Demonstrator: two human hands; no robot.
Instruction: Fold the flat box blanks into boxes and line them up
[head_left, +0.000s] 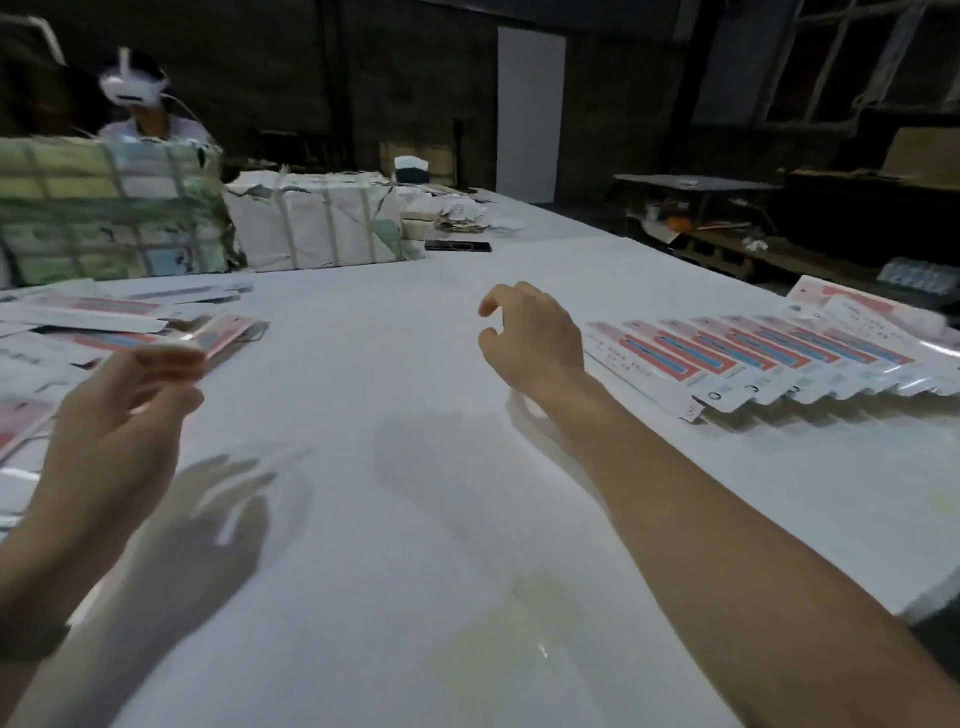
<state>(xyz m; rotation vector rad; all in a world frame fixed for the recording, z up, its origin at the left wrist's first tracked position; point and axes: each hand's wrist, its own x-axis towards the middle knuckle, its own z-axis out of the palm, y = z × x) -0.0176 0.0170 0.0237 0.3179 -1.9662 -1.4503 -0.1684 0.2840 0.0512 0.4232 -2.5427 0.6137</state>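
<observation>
Flat box blanks (104, 332) lie piled at the desk's (395, 364) left edge, partly cut off. The blurred left hand (119, 426) hovers loosely curled, empty. The right hand (530, 338) hovers relaxed, empty. Folded boxes (753, 358) overlap in a row at right; their print is unreadable.

I see a wide white table (395, 519). Just beyond my left fingertips a loose heap of flat box blanks (119, 322) lies on it. Off past the back of my right hand sits an overlapping row of folded boxes (769, 364). Far ahead of my fingers rest strapped bundles (311, 223) and a dark phone (457, 246).
</observation>
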